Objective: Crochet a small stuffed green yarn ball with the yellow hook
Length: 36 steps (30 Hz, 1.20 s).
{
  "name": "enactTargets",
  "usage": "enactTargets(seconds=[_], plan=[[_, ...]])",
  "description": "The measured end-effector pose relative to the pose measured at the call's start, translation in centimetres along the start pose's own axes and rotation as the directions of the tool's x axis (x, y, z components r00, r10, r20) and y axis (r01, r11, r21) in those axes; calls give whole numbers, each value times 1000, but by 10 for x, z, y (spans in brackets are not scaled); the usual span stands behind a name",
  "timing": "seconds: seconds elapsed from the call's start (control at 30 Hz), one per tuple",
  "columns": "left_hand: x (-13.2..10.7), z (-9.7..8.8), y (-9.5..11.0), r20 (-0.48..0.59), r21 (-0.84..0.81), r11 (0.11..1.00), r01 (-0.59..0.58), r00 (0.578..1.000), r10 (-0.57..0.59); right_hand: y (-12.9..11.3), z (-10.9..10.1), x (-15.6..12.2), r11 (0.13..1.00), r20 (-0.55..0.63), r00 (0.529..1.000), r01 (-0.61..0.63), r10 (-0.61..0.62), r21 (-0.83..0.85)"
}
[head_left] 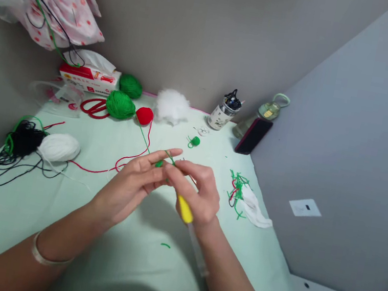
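My left hand (132, 180) pinches a small piece of green crochet work (158, 163), mostly hidden by the fingers. Green yarn (170, 157) runs over its raised index finger. In my right hand (199, 193) is a crochet hook (185, 209) with a yellow handle and a clear end pointing down toward me. Its tip meets the green yarn between both hands, though the fingers cover the exact spot. A green strand stretches from a green yarn ball (121, 105) at the back toward my left hand.
Behind my hands sit a red yarn ball (144, 116), white stuffing (172, 106), red-handled scissors (95, 107) and a tissue box (89, 79). White yarn (59, 147) and black yarn (24, 139) lie left. Yarn scraps (238, 187), a phone (254, 136) and a pen cup (220, 116) stand right.
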State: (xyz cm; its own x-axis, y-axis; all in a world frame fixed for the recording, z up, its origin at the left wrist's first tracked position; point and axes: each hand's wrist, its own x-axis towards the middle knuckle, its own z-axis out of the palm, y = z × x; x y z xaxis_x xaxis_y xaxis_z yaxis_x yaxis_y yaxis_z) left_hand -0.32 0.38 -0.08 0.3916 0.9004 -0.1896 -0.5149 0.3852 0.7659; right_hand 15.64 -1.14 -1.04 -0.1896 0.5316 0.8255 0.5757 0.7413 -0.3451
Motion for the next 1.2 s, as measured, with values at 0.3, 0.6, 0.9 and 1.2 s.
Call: enactTargets(seconds=[0.3,0.6,0.9,1.2], plan=[[-4,1,7,-3,81,996,-32,999,33,4,-2,13,713,108,895,-413,433,567],[-1,4,-6,-5,-15,1000,-22,1000,22,-2,4,-2,1000,0,1000,-7,7,0],[3,-15,10,28,387,908,-158,987,159,14,-7,15,550,113,828,-460,549,697],[8,-85,71,12,514,819,-255,957,291,46,-64,33,-261,235,672,-64,702,963]])
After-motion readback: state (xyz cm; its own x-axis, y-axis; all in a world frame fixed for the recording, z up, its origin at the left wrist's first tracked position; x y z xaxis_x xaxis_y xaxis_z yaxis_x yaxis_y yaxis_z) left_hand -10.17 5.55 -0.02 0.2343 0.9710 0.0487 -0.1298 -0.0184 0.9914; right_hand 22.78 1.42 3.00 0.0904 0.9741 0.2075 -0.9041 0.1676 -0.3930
